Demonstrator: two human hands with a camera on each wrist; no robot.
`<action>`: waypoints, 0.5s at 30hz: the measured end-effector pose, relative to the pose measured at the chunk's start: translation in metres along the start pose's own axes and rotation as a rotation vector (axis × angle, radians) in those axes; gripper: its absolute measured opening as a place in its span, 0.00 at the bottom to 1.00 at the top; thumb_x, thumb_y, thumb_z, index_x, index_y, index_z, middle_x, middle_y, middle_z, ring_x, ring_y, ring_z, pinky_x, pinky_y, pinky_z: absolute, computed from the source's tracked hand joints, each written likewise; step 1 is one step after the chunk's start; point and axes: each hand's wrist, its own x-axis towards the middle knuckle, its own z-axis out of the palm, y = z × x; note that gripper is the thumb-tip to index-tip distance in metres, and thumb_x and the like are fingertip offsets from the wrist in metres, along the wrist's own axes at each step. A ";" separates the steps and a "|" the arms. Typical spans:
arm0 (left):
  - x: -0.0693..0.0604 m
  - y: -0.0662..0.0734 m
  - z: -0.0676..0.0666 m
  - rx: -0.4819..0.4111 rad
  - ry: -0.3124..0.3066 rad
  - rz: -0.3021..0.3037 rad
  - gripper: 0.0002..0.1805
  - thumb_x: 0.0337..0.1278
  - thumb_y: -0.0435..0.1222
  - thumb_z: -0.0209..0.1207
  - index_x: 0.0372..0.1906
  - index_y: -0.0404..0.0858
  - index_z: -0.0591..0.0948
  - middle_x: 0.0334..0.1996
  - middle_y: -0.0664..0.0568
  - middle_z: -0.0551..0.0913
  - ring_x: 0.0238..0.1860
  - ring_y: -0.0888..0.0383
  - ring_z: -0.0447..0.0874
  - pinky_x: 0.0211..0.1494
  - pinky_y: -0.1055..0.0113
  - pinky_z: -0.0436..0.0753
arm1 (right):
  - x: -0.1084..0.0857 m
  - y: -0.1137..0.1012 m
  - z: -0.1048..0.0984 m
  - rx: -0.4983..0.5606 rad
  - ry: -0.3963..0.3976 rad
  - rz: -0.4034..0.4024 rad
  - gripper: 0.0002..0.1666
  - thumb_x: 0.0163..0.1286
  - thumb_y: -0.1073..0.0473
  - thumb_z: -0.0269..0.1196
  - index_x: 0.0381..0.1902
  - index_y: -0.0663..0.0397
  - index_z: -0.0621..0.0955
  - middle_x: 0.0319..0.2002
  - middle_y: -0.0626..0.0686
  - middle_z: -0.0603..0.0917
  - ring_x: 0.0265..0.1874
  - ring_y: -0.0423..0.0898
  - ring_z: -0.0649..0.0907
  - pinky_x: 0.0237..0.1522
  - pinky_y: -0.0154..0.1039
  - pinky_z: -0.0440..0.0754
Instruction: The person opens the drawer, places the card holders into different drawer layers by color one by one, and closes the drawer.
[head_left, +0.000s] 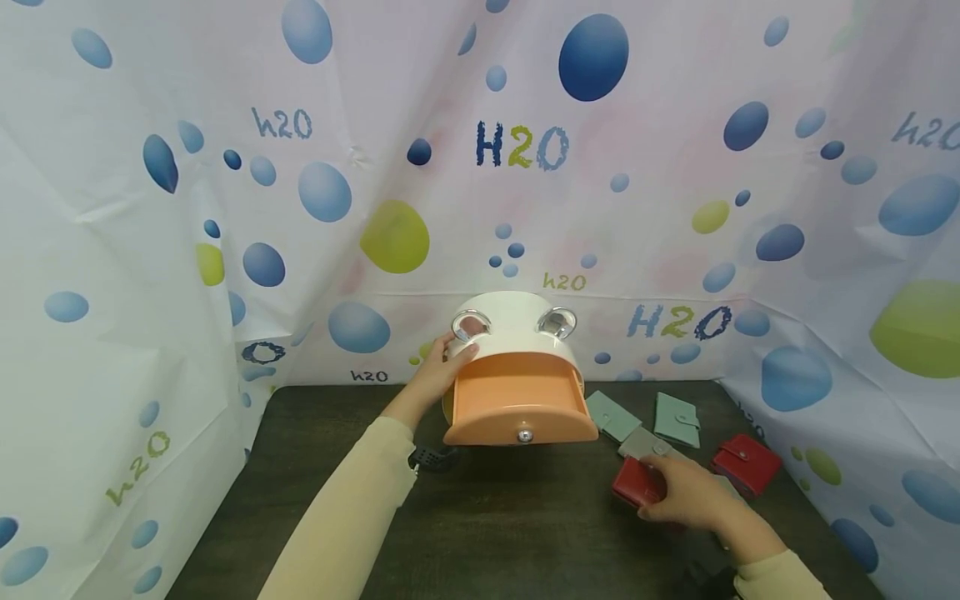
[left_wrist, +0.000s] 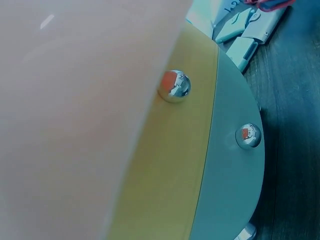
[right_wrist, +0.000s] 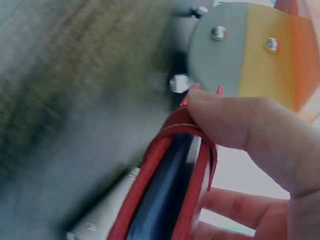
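Observation:
A rounded small drawer cabinet with a white top (head_left: 510, 321) and two chrome rings stands mid-table. Its orange drawer (head_left: 517, 387) is pulled out, with nothing visible inside. Below sit a yellow drawer (left_wrist: 165, 150) and a blue-green drawer (left_wrist: 232, 150), both pushed in, each with a round chrome knob. My left hand (head_left: 435, 379) rests against the cabinet's left side, thumb at the front edge, other fingers partly hidden. To the right of the cabinet, my right hand (head_left: 686, 492) pinches a small red wallet (head_left: 636, 482) between thumb and fingers. The wallet's edge and strap show in the right wrist view.
Several wallets lie right of the cabinet: a green one (head_left: 611, 415), another green one (head_left: 677, 419), a greyish one (head_left: 647, 444) and a larger red one (head_left: 746, 463). Behind the dark table (head_left: 480, 533) hangs a patterned sheet (head_left: 465, 167).

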 end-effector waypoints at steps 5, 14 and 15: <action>0.000 0.000 0.000 -0.009 -0.003 -0.005 0.49 0.64 0.62 0.56 0.79 0.41 0.51 0.78 0.37 0.48 0.77 0.40 0.49 0.75 0.43 0.58 | -0.004 -0.006 -0.021 -0.015 0.006 -0.024 0.50 0.43 0.45 0.81 0.61 0.64 0.78 0.42 0.51 0.83 0.36 0.44 0.79 0.35 0.46 0.79; 0.001 -0.001 -0.001 -0.004 -0.008 -0.004 0.50 0.63 0.63 0.55 0.79 0.42 0.51 0.78 0.37 0.48 0.77 0.39 0.50 0.75 0.42 0.58 | -0.006 -0.018 -0.053 -0.056 0.013 -0.083 0.52 0.45 0.41 0.80 0.62 0.65 0.77 0.43 0.51 0.82 0.36 0.45 0.78 0.33 0.46 0.78; 0.001 -0.001 -0.001 -0.002 -0.007 -0.003 0.50 0.63 0.63 0.55 0.79 0.42 0.51 0.78 0.37 0.48 0.77 0.39 0.50 0.75 0.42 0.58 | -0.006 -0.020 -0.056 -0.058 0.011 -0.083 0.52 0.45 0.41 0.80 0.62 0.65 0.77 0.43 0.51 0.82 0.36 0.45 0.78 0.33 0.46 0.78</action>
